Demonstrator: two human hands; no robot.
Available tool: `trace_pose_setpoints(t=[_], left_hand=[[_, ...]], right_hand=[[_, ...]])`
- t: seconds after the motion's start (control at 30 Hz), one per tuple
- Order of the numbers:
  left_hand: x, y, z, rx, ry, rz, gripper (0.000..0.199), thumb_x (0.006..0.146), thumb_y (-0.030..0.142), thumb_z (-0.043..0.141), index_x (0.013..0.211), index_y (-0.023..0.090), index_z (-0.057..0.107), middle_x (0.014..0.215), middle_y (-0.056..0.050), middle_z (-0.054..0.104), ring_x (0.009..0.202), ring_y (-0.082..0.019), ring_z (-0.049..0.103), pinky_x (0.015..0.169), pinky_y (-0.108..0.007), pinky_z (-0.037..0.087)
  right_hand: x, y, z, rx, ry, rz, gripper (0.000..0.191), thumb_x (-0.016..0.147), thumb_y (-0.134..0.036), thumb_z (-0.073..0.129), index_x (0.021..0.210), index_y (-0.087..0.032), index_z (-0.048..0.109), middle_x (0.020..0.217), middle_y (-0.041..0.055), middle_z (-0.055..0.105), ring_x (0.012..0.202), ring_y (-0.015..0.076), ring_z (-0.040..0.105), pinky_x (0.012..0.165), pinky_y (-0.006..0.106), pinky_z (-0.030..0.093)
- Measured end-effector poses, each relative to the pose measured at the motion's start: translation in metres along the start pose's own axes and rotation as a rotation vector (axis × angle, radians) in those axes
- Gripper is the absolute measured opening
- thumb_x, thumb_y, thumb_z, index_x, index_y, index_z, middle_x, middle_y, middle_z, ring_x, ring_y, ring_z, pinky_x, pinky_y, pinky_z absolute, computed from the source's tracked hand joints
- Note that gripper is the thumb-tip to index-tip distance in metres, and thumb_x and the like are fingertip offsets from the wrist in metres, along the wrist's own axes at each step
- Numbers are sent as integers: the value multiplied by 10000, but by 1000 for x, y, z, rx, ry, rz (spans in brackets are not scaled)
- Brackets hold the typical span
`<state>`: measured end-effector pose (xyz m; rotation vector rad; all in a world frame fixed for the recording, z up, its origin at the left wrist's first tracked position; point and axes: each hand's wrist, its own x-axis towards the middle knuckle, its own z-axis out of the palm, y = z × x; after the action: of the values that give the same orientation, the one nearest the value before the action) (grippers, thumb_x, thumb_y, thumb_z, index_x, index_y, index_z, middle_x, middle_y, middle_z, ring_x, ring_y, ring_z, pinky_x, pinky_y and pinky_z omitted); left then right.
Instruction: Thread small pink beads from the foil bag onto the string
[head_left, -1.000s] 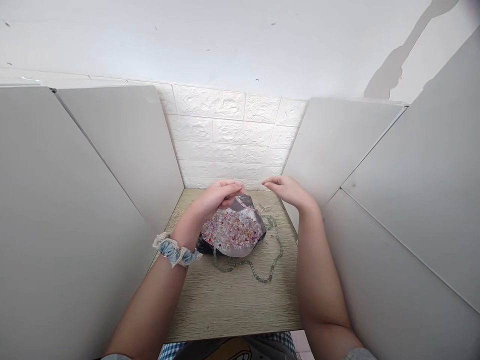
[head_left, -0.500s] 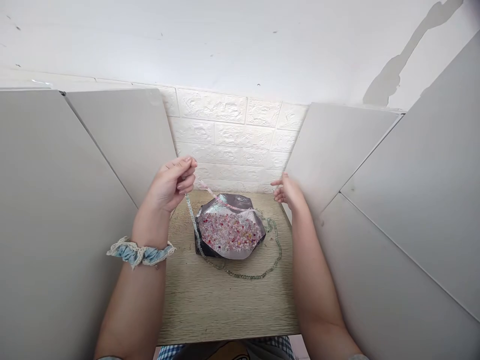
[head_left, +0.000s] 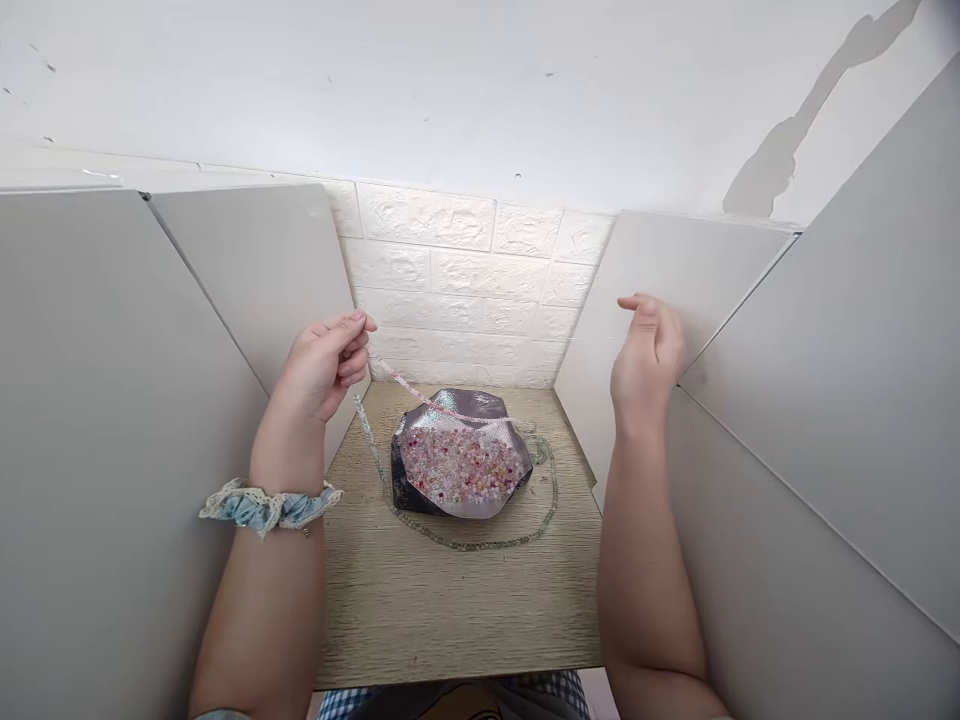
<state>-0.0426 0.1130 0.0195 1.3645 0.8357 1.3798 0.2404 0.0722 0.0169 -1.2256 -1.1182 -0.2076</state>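
White plaster wall (head_left: 450, 90) above, with a band of brick-pattern foam panelling (head_left: 457, 285) below it; grey-white side boards (head_left: 112, 480) (head_left: 810, 500) enclose the work area on both sides. Inside the enclosure lies a light wood-grain board (head_left: 457, 610), and a blue checked shirt hem (head_left: 450, 704) shows at its near edge.

Centre of the board: a dark iridescent pouch (head_left: 480, 403) lies flat, its clear face showing mixed pink, red and cream seed beads (head_left: 461, 465). A strand of small green beads (head_left: 480, 543) curves around the pouch's near and right sides, resting on the board, and rises at the left toward the left hand. A pale pink bead strand (head_left: 424, 398) runs taut over the pouch's upper edge.

Left hand (head_left: 322, 365) is raised above the board's left side, fingers curled, thumb and forefinger pinching the strand's lifted end — a firm hold. Right hand (head_left: 648, 350) is raised well to the right, half open and holding nothing visible, close against the right-hand board — contact cannot be confirmed. A blue lace-edged scrunchie (head_left: 266, 507) sits on the left wrist.
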Motion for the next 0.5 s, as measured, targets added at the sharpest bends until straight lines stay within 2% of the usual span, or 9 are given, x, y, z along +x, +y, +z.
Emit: trace_pose_setpoints(t=[0.1,0.23,0.37,0.4,0.5], left_hand=[[2,0,0,17,37,20,142,699,289,536,663,155,504,491,58,246,351,-24,189,315,-181,138],[5,0,0,25,48,16,134,697,283,530,663,155,509,492,58,236,349,-25,184,317,-185,131],[7,-3,1,25,45,4,139,694,288,540,676,152,520,505,52,259,353,-22,186,321,-184,129],[7,-4,1,21,44,2,143,695,291,542,680,150,523,506,52,256,356,-21,185,323,-182,127],[9,-6,0,18,33,0,148,700,296,545,688,150,527,506,52,241,363,-23,188,331,-178,128]], right_hand=[[7,-18,-9,-125,63,-180,429,854,-442,197,850,-196,549,994,55,496,1026,179,447,880,398,331],[31,-41,-12,-202,77,-321,406,874,-392,187,830,-195,539,907,38,504,950,144,466,832,353,356],[69,-65,-7,-247,135,-402,293,861,-319,302,823,-152,540,858,50,537,837,110,466,776,267,362],[80,-73,-5,-256,112,-409,248,845,-295,339,848,-144,535,881,47,534,812,100,461,773,256,358],[115,-100,0,-215,77,-453,230,796,-241,359,932,-127,506,899,22,507,883,106,453,788,245,330]])
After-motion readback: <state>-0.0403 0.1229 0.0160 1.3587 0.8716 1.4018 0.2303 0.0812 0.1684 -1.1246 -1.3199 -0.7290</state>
